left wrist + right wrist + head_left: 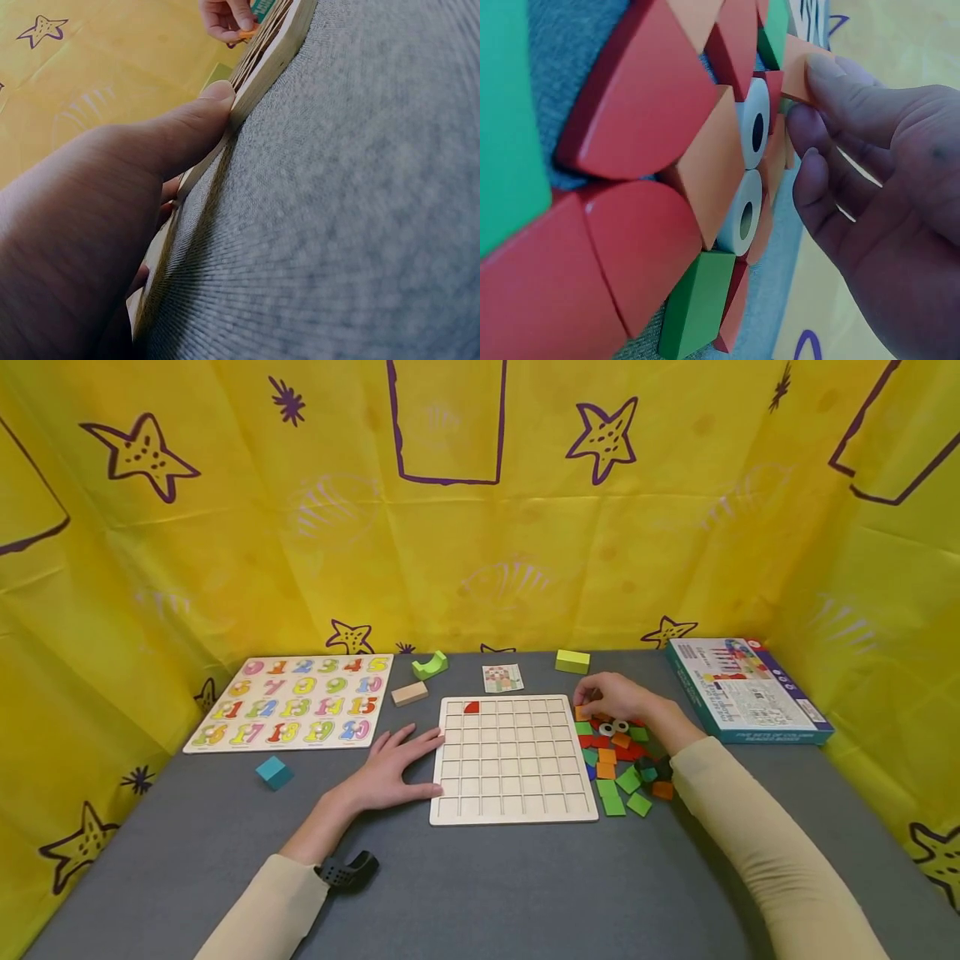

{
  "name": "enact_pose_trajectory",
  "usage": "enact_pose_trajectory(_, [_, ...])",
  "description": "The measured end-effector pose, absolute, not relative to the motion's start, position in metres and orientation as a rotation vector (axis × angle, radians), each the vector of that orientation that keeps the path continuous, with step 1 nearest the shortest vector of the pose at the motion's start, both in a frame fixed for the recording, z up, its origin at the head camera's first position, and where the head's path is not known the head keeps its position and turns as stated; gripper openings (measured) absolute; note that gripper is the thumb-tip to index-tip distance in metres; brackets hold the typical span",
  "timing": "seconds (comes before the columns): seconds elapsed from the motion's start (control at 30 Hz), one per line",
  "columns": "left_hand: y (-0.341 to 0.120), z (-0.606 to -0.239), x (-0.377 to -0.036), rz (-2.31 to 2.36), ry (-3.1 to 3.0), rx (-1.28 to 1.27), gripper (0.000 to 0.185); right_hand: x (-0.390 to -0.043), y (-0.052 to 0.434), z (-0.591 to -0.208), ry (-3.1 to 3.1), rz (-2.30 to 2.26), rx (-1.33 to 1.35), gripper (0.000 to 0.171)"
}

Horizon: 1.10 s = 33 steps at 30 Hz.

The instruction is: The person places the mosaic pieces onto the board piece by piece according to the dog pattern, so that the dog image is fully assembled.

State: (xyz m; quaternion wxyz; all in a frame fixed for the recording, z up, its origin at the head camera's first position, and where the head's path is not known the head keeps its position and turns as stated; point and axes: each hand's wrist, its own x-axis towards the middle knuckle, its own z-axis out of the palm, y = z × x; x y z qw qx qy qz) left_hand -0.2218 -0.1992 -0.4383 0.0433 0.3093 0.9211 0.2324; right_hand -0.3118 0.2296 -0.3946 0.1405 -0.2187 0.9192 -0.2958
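Observation:
A pale wooden grid board [513, 760] lies on the grey table, with one red piece [471, 707] in its top row. My left hand [397, 768] lies flat beside the board's left edge, the thumb [196, 120] pressing against the board's rim [274, 52]. To the right of the board sits a heap of red, orange and green tiles [626, 760], among them two white rings [751, 169]. My right hand [611, 697] is at the heap's far end and pinches an orange tile [801, 69] between thumb and fingers.
A number puzzle board [296, 700] lies at the back left, a teal cube [273, 772] in front of it. A green arch block [430, 665], a tan block [408, 693], a small picture card [502, 677] and a green block [572, 661] lie behind the grid. A game box [744, 689] lies at the right.

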Motion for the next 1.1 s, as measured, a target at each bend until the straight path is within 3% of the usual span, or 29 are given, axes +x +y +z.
enact_pose_trajectory(0.53, [-0.200, -0.439, -0.222, 0.699, 2.815, 0.942, 0.083, -0.312, 0.222, -0.389, 2.693, -0.924, -0.624, 0.015])
enact_pose_trajectory(1.1, [-0.199, -0.437, -0.220, 0.713, 2.815, 0.932, 0.084, -0.317, 0.190, -0.393, 2.692, -1.015, -0.732, 0.011])
